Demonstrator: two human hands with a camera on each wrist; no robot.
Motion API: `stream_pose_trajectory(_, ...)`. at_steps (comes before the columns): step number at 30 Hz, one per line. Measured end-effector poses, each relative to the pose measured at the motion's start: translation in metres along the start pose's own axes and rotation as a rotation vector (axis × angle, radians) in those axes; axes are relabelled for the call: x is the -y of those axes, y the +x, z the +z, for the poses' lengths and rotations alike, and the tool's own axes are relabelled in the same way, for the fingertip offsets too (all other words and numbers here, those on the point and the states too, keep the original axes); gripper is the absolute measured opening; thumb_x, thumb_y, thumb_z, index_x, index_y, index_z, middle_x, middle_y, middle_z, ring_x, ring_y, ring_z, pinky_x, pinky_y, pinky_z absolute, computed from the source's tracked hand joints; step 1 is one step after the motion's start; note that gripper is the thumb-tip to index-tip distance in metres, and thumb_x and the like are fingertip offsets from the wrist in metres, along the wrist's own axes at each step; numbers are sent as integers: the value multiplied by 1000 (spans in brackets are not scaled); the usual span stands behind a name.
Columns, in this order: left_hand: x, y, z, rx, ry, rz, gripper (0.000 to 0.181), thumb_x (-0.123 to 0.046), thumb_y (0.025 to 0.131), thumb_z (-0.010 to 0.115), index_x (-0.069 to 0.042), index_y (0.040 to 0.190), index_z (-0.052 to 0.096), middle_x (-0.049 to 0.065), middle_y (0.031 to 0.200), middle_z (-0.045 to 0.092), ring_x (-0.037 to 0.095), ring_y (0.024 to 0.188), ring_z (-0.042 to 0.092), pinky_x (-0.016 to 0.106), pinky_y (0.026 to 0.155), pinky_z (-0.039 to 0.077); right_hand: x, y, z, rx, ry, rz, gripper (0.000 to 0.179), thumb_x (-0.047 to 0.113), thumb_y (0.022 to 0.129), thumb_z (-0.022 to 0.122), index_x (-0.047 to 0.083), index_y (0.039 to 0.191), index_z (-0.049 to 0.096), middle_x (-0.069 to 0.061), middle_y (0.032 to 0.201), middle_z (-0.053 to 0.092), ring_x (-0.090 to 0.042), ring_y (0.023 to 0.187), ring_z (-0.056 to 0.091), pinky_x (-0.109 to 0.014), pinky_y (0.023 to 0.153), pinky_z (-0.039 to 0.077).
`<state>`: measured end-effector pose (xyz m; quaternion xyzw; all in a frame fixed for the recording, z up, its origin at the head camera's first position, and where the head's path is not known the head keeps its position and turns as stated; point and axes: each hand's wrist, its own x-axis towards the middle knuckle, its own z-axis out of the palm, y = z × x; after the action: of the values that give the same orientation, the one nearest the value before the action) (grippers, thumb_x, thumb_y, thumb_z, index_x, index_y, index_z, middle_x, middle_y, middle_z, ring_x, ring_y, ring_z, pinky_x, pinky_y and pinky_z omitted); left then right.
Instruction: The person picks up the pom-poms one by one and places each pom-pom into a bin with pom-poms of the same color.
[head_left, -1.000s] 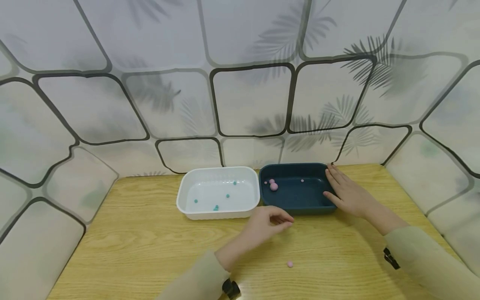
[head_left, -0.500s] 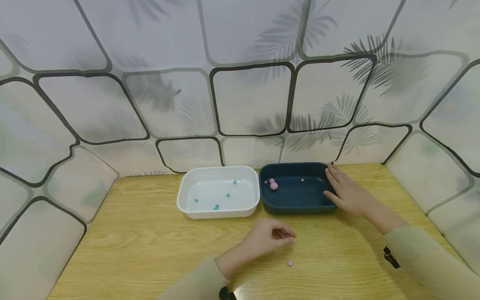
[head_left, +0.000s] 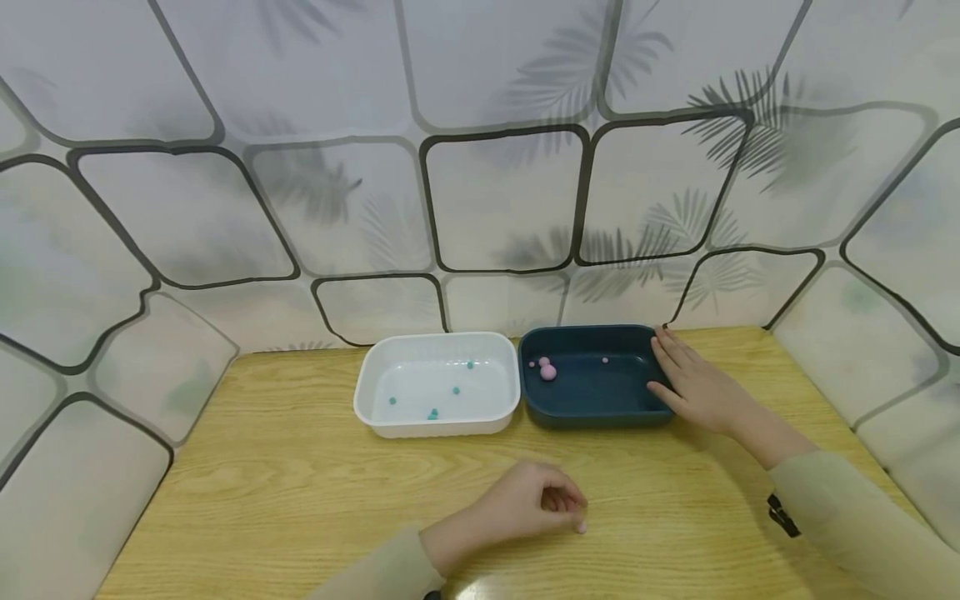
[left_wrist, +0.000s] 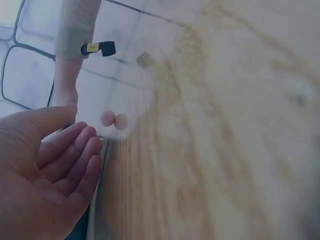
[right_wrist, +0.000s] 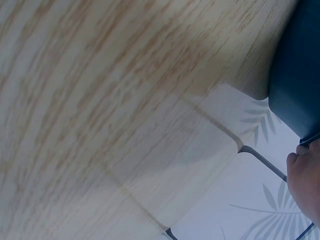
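In the head view a small pink ball lies on the wooden table, right at the thumb tip of my left hand. That hand's fingers are loosely bent, with nothing between them. From the left wrist the pink ball shows beyond the fingertips, a gap away from the left hand. My right hand rests on the right end of a dark blue tray, fingers extended over the rim. Inside that tray lie a larger pink ball and several smaller pink ones.
A white tray stands against the left side of the blue one, with several small teal balls in it. Both trays sit near the back edge of the table. Patterned fabric rises behind and at both sides.
My left hand has come down from the blue tray's front edge toward the pink ball on the table. The right hand and both trays stay as they were.
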<state>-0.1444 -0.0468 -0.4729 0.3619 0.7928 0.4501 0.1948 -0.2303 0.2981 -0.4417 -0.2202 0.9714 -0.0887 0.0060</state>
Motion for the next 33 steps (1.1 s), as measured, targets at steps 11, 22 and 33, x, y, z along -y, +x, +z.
stream_pose_trajectory(11, -1, -2, 5, 9, 211, 52, 12, -17, 95, 82, -10, 104, 82, -5, 92, 77, -14, 78, 58, 4, 74, 52, 2, -1, 1, -16, 0, -7, 84, 42, 111, 53, -13, 164, 18, -34, 174, 10, -52, 162, 13, -68, 127, 24)
stream_pose_trajectory(22, -3, -1, 7, 43, 411, 128, 10, -20, 94, 82, -16, 104, 82, -11, 92, 73, -14, 80, 53, -2, 73, 42, 5, -1, -2, -6, -19, 2, 84, 42, 111, 54, -13, 164, 20, -34, 174, 12, -52, 161, 15, -67, 127, 26)
stream_pose_trajectory(33, -2, 0, 9, 44, 438, 161, 5, -19, 95, 82, -17, 99, 83, -10, 91, 72, -14, 79, 51, -4, 72, 41, 3, -1, -1, -5, -9, 1, 84, 43, 111, 52, -13, 164, 19, -34, 174, 10, -53, 161, 13, -68, 127, 24)
